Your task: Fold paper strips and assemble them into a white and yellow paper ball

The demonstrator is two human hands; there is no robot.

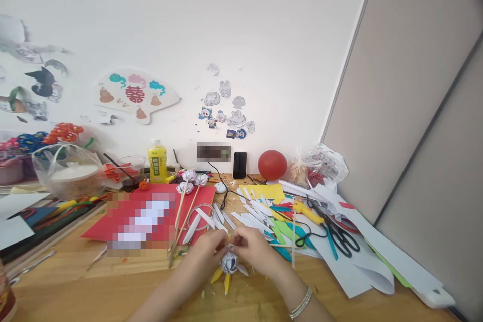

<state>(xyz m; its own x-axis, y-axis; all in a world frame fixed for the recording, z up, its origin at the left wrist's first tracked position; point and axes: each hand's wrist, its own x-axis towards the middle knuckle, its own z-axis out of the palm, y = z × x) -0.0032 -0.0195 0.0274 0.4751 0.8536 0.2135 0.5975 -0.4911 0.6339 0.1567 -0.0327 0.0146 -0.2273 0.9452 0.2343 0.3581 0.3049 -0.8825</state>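
Observation:
A paper flower (229, 263) with a white crumpled centre and yellow and white petals is at the front middle of the table. My left hand (212, 245) pinches its far side from the left. From the right, my right hand (247, 245) does the same, the fingertips of both hands almost meeting. Yellow petals (227, 283) point toward me from the near side. What exactly lies between the fingertips is partly hidden. Just beyond my hands, white paper strips (206, 217) lie on a red sheet (151, 196).
White paper roses (188, 177) on sticks rest on the red sheet. To the right are loose paper strips (260, 214), a yellow glue gun (307, 211) with its cord, and black scissors (341, 236). A yellow drink bottle (157, 162), phone (240, 165) and red balloon (272, 164) stand behind.

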